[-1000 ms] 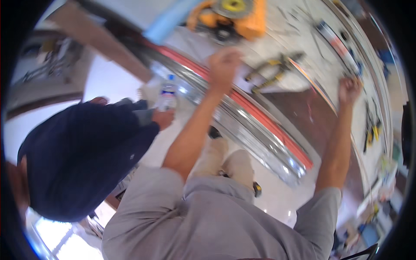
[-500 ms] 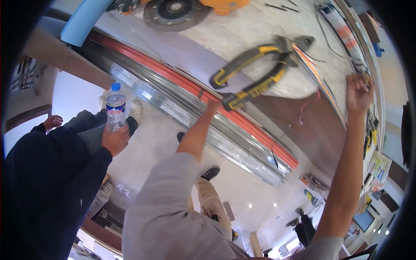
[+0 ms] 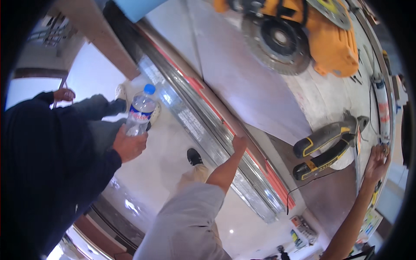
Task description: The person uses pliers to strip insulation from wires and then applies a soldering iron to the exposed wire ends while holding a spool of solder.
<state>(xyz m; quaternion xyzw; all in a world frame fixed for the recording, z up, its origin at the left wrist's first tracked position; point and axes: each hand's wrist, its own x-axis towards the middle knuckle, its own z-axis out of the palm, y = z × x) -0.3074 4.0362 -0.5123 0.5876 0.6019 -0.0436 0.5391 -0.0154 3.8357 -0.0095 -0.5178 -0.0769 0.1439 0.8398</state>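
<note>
My left hand is at the long red strips along the bench's near edge, its fingers mostly hidden. My right hand is at the bench's right side, fingers curled on something small I cannot make out, just below a white caulk tube. Large pliers with black and yellow handles lie between my hands, nearer the right one. Beyond them sits an orange power tool with a metal cutting disc. Long silver metal channels run beside the red strips.
A co-worker in dark clothes is at my left, one hand holding a plastic bottle with a blue cap. A brown board and a blue roll are at the upper left. My shoe shows on the floor.
My view has shifted, so the bench's things appear farther right. My left hand has moved down along the red strips. The co-worker's bottle is raised closer to me.
</note>
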